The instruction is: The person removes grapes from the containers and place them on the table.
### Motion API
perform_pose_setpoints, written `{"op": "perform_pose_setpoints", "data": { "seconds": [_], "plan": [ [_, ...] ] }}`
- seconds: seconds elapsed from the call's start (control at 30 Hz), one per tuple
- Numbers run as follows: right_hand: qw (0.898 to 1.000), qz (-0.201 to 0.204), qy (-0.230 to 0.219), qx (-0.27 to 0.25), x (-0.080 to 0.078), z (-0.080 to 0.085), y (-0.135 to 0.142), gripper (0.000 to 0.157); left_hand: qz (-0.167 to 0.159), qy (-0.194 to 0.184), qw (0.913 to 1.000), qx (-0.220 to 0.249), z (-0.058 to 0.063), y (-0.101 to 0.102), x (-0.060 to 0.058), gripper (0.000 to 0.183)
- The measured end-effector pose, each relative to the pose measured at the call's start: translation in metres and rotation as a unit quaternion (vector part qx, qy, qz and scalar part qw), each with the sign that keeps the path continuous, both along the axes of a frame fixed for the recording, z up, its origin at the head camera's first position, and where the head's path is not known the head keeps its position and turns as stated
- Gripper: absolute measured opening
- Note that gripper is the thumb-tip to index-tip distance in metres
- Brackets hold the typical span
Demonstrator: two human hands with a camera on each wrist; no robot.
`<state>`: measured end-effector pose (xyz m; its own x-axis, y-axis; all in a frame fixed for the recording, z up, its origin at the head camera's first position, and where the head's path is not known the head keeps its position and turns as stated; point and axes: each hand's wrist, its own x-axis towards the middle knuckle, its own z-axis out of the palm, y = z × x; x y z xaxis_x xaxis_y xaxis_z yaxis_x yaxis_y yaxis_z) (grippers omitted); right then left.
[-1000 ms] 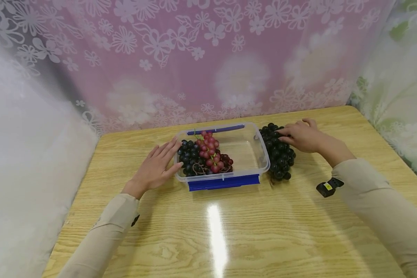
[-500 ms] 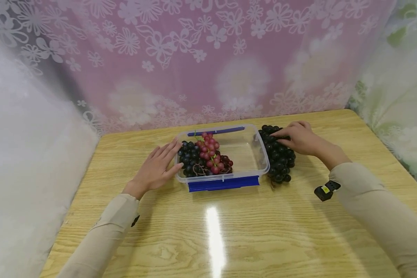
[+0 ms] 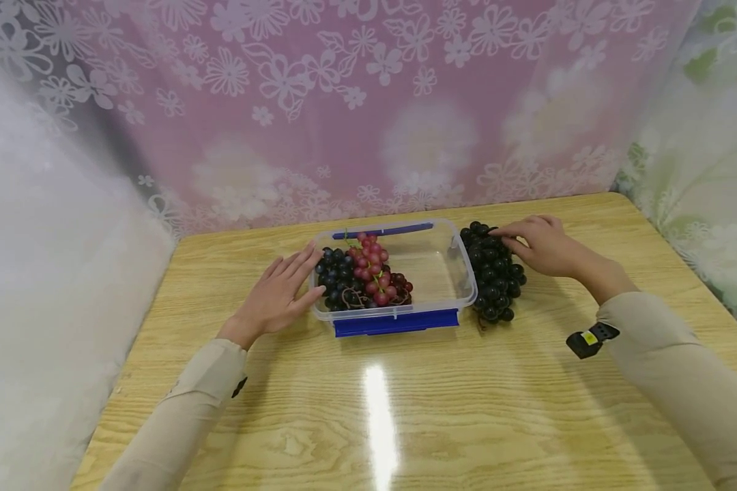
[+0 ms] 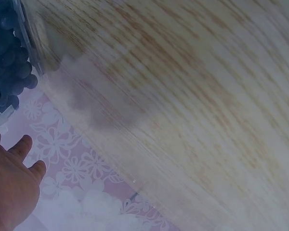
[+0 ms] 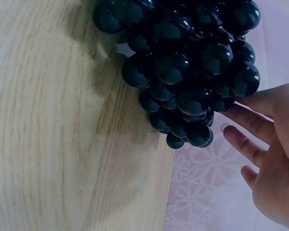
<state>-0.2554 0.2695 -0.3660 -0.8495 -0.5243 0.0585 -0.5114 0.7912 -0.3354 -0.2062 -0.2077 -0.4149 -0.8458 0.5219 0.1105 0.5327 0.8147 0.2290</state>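
A clear plastic food container (image 3: 395, 312) with blue clip flaps stands near the back of the table. Inside its left half lie dark grapes (image 3: 336, 276) and a red bunch of grapes (image 3: 370, 262). My left hand (image 3: 276, 293) rests with straight, spread fingers at the container's left rim. Against the container's right outer side lies a large bunch of black grapes (image 3: 493, 279). My right hand (image 3: 543, 247) touches the upper right of this bunch with thumb and forefinger. In the right wrist view its fingers (image 5: 243, 144) are loosely extended, some tips hidden behind the black grapes.
The wooden table (image 3: 295, 409) ends at the back against a pink flowered curtain (image 3: 368, 136). A pale curtain (image 3: 49, 273) hangs at the left, a leafy one (image 3: 712, 170) at the right. A black wrist device (image 3: 591, 339) hangs under the right sleeve.
My right hand shifts left over the black grapes, then back a little to the right, its fingertips staying at the bunch. The left hand and container keep their places.
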Motion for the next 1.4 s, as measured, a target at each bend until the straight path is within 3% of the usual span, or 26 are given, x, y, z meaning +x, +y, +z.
{"op": "perform_pose_setpoints", "data": {
  "seconds": [0.17, 0.47, 0.67, 0.87, 1.13, 1.4],
  "plan": [
    [1.000, 0.007, 0.003, -0.018, 0.000, 0.002, 0.000, 0.030, -0.001, 0.002, 1.0000, -0.003, 0.000, -0.001, -0.001, 0.068],
    [0.998, 0.033, 0.054, -0.006, 0.004, 0.016, -0.013, 0.032, -0.001, 0.009, 0.9998, -0.016, 0.002, -0.001, -0.002, 0.069],
    [0.998, 0.022, 0.041, 0.033, 0.009, 0.028, -0.029, 0.040, -0.002, 0.010, 0.9995, -0.031, 0.005, -0.002, -0.003, 0.070],
    [0.995, 0.020, 0.058, 0.081, 0.015, 0.034, -0.046, 0.051, -0.001, 0.029, 0.9981, -0.054, 0.009, -0.003, -0.004, 0.072],
    [0.988, 0.029, 0.075, 0.133, 0.017, 0.034, -0.069, 0.062, 0.000, 0.040, 0.9961, -0.079, 0.013, -0.004, -0.004, 0.073],
    [0.987, 0.035, 0.060, 0.143, 0.020, 0.028, -0.092, 0.066, -0.004, 0.033, 0.9949, -0.096, 0.019, -0.003, -0.004, 0.076]
  ]
}}
